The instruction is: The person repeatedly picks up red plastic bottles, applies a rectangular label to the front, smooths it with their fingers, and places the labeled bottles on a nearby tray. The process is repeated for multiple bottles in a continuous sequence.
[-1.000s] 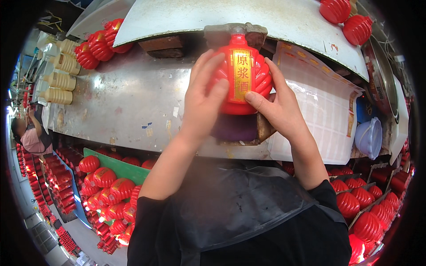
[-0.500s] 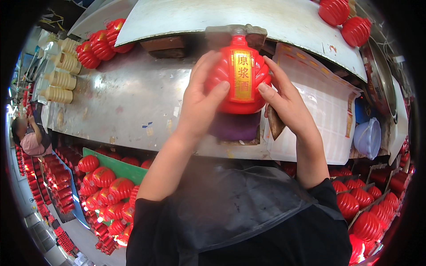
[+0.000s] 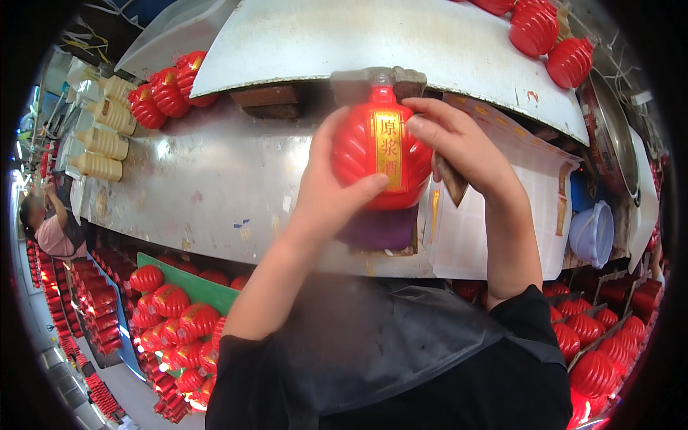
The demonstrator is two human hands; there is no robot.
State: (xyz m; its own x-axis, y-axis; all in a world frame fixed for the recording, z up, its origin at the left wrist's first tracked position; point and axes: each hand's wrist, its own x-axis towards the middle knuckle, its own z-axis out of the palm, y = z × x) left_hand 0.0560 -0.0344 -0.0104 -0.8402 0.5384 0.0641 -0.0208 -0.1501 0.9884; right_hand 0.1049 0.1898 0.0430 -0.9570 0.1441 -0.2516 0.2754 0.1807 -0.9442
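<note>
A red ribbed bottle (image 3: pixel 351 154) with a gold label (image 3: pixel 389 147) lies on its back on the bench, neck away from me. Its neck reaches a greyish block (image 3: pixel 412 81); a purple pad (image 3: pixel 380 228) shows under its near end. My left hand (image 3: pixel 322 186) is closed round the bottle's left side, thumb across the label's lower part. At the label's upper right edge, my right hand (image 3: pixel 462 143) has its thumb and forefinger against the bottle. A brown pointed flat piece (image 3: pixel 450 180) sticks out beneath the right hand's curled lower fingers.
A sheet of labels (image 3: pixel 494 229) lies right of the bottle, below a raised white board (image 3: pixel 301 36). More red bottles (image 3: pixel 168 92) and cream bottles (image 3: pixel 104 140) stand at left. A lilac bucket (image 3: pixel 592 233) is at right. Racked red bottles (image 3: pixel 179 322) flank me; a person (image 3: pixel 54 222) works far left.
My right hand has moved up along the bottle to the label's upper edge, taking the brown pointed piece along. The left thumb has slid lower, onto the label. The whole view has shifted slightly.
</note>
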